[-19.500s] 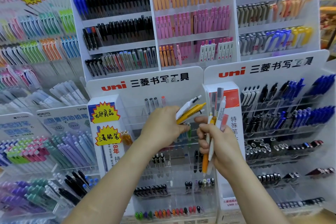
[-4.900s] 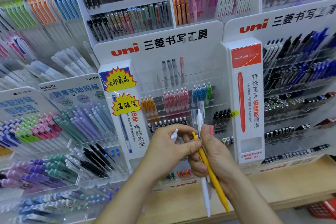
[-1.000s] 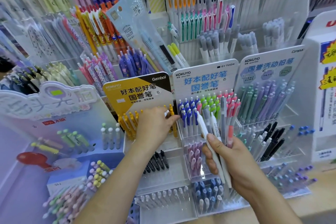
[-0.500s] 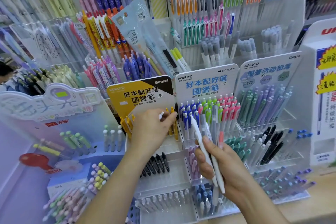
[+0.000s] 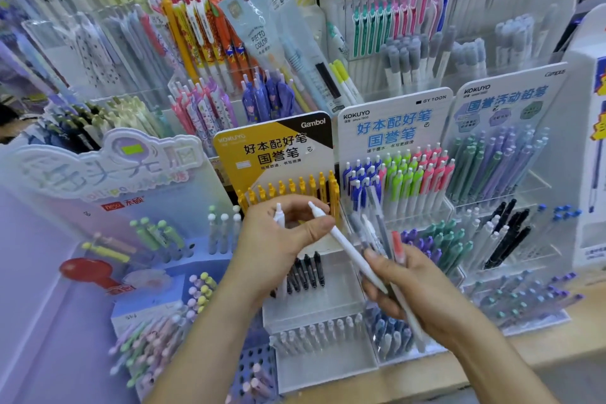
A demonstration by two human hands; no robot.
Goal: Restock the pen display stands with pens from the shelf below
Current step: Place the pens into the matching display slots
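Pens, mixed bundle, head view: gripped in the curled fingers of the right hand, before the yellow stand; one white pen slants out, upper end pinched by left hand fingers, which also hold a second white pen; light, stiff, smooth, probably slippery; best taken mid-barrel.

Both bare forearms are being extended forward from the lower edge of the view, the left forearm and the right forearm converging toward centre. The left hand is being held with fingers curled, and a white pen is being pinched near its upper end between thumb and forefinger (a second white pen is showing inside the curl). The right hand is being held lower, fingers wrapped round a bundle of pens.
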